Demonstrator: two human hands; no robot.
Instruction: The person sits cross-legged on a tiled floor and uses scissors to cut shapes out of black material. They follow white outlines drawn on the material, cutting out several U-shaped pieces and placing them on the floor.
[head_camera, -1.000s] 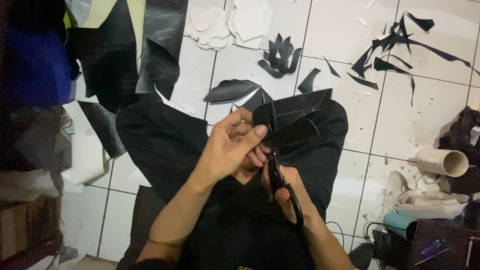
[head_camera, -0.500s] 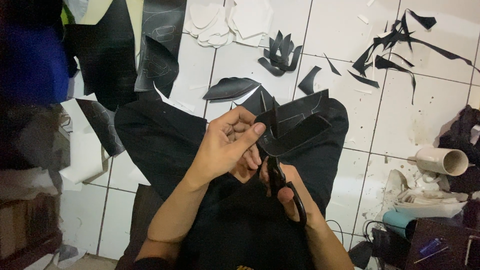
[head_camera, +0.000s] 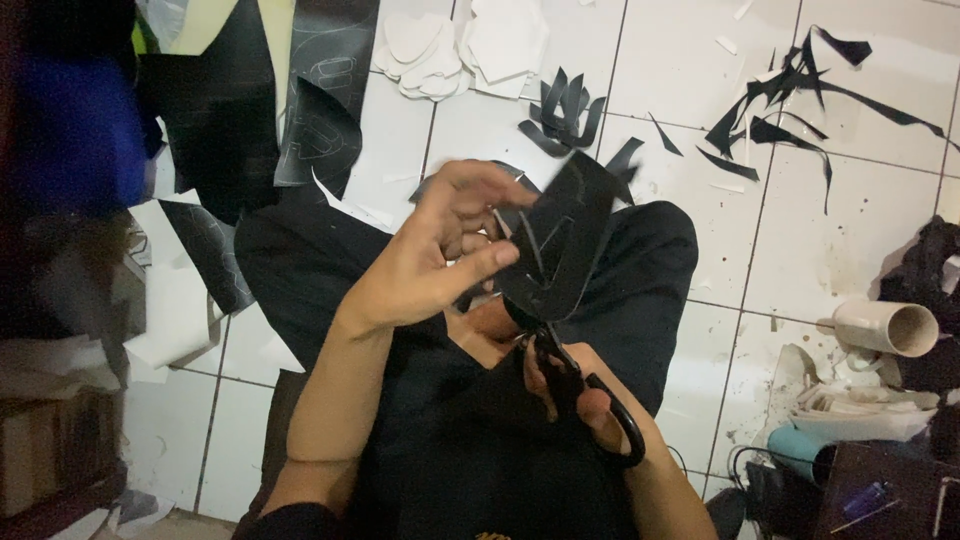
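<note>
My left hand (head_camera: 440, 262) pinched the black sheet piece (head_camera: 562, 240) above my lap, my right hand (head_camera: 585, 395) gripped black scissors (head_camera: 580, 390) cutting into its lower edge, black offcuts (head_camera: 790, 110) on white tiles (head_camera: 840, 250).

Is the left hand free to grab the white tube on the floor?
Probably not: the left hand is busy holding the black sheet, and the tube lies far off on the right side.

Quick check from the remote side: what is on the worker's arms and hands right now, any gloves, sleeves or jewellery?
Both hands are bare, no gloves. The left hand and right hand show no rings, watch or bands that I can make out. Both forearms are uncovered up to the frame's bottom edge; dark fabric at the left elbow may be a short sleeve, too dim to tell.
</note>
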